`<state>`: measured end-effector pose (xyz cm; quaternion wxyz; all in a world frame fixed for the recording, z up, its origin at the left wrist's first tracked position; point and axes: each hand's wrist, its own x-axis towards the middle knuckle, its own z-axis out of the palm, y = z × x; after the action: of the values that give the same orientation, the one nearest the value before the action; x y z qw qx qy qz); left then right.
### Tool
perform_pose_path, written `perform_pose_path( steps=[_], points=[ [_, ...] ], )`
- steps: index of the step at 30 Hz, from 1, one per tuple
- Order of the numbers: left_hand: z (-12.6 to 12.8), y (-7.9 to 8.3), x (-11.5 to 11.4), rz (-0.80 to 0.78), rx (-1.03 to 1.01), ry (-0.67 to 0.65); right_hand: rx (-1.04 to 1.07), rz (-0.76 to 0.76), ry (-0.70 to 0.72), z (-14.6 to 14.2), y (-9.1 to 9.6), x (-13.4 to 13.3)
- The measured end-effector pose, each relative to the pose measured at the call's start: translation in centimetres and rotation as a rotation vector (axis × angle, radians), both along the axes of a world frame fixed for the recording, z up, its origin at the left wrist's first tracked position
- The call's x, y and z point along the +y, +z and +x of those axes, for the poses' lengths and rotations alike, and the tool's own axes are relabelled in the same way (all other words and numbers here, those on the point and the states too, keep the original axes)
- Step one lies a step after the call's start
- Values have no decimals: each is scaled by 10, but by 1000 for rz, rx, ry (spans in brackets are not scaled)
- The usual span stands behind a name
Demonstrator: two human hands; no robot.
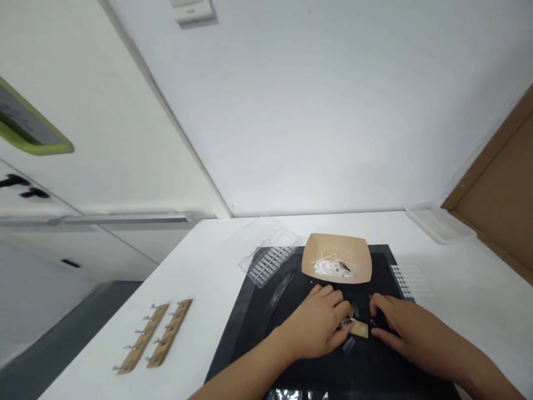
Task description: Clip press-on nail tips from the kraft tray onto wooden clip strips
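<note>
My left hand [320,322] is closed, thumb and forefinger pinched at the left end of a small wooden block [360,329] that carries a pale round dot. A bit of something clear shows at those fingertips. To the right of the block is my right hand [400,328], thumb and forefinger apart with a gap between them. Clear nail tips lie on the black mat, one nail tip [348,345] below the block and another nail tip [355,309] above it. Beneath both hands spreads the black mat [245,339].
Behind my hands, a cardboard tray [310,251] holds thin sticks and white scraps. A clear case of nail tips [270,265] sits at the mat's upper left. Two wooden strips with metal pegs [170,333] lie left. A sheet of white stickers [412,280] and a clear plastic container [441,225] are right.
</note>
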<state>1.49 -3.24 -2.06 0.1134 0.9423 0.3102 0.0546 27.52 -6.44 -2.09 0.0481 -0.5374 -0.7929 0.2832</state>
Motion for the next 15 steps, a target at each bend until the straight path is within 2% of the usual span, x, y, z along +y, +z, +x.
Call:
perform_pose_path(
  steps=[15],
  points=[
    [0,0,-1,-9,-12,6,19,53,13,7,0,-9]
  ],
)
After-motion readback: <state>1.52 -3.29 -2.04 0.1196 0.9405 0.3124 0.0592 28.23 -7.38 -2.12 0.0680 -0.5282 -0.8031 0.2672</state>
